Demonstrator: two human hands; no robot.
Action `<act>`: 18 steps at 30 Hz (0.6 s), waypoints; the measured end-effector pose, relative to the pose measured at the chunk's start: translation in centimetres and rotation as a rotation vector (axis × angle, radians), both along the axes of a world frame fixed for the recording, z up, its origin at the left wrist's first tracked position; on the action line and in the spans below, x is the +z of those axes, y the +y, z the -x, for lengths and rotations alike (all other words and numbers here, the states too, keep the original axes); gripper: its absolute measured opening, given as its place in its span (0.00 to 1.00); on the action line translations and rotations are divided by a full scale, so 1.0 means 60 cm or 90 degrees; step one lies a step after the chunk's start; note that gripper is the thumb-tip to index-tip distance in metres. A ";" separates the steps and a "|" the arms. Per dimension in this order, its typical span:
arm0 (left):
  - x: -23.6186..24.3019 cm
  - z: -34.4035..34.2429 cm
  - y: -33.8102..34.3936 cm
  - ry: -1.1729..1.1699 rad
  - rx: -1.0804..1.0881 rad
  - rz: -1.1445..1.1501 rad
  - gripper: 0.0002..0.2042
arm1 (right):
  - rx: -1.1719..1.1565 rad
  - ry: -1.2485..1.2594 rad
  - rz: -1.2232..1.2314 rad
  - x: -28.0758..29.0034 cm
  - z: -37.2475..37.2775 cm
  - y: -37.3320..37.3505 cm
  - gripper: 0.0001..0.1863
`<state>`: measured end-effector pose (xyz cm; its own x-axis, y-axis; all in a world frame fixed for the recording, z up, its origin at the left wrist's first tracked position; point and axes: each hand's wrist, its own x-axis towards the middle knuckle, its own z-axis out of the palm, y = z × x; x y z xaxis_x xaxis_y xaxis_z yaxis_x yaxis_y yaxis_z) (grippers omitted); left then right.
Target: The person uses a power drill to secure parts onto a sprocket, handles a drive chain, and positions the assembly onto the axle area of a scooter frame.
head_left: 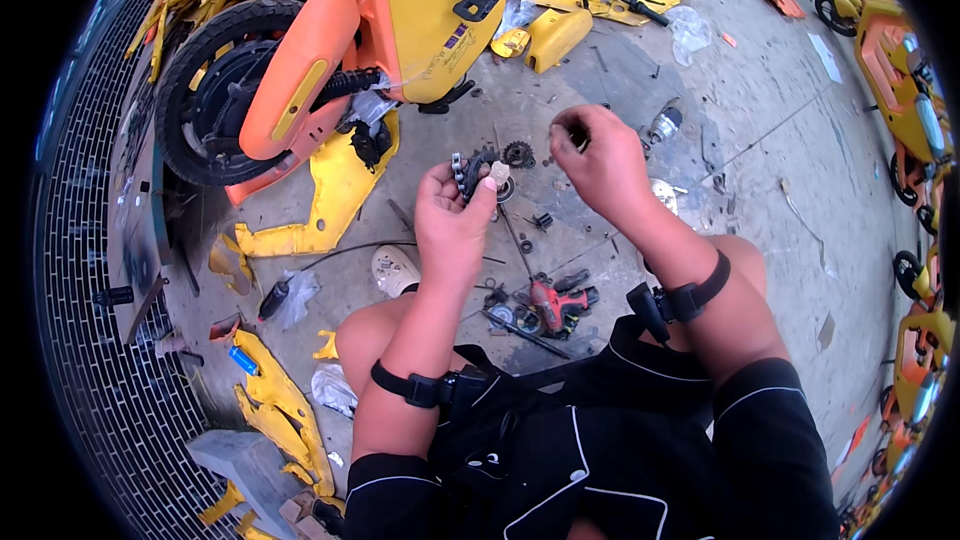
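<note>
My left hand [450, 230] is closed around a small dark mechanical part [474, 176]. A shiny beaded metal ring, like a bearing, shows at its left side, and a pale lump [499, 173] sits by my thumb tip. To the right, my right hand [606, 158] is raised over the floor with its fingers curled into a pinch. Whatever may be between those fingertips is hidden. Just beyond my left hand, a dark toothed gear [519, 154] lies on the concrete. Below the hands rests a red and black cordless power tool [550, 302].
A yellow and orange scooter [430, 30] with a black wheel [215, 90] stands ahead on the left. Yellow body panels [330, 195] and loose small parts litter the floor. A metal-bodied tool [665, 122] lies right of my right hand. More scooters line the right edge.
</note>
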<state>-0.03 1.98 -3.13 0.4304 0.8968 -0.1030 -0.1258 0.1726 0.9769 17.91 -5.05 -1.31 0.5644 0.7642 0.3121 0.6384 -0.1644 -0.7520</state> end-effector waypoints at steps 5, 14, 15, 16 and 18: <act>0.000 0.001 0.004 -0.031 -0.026 0.029 0.18 | 0.091 0.142 -0.031 -0.017 -0.005 0.001 0.10; 0.000 -0.001 0.002 -0.084 -0.065 0.090 0.17 | 0.190 0.422 -0.018 -0.015 0.027 0.006 0.13; -0.004 0.000 0.003 -0.088 -0.065 0.091 0.17 | 0.184 0.485 -0.014 -0.012 0.024 0.008 0.13; -0.006 0.001 0.004 -0.093 -0.065 0.093 0.17 | 0.178 0.547 -0.011 -0.006 0.020 0.008 0.12; -0.004 0.000 0.004 -0.092 -0.060 0.106 0.16 | 0.180 0.615 -0.007 0.001 0.016 0.007 0.12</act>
<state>-0.04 2.23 -3.35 0.5329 0.8273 -0.1779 -0.2375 0.3481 0.9069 16.97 -4.63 -1.23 0.3783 0.9090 -0.1750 -0.2309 -0.0904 -0.9688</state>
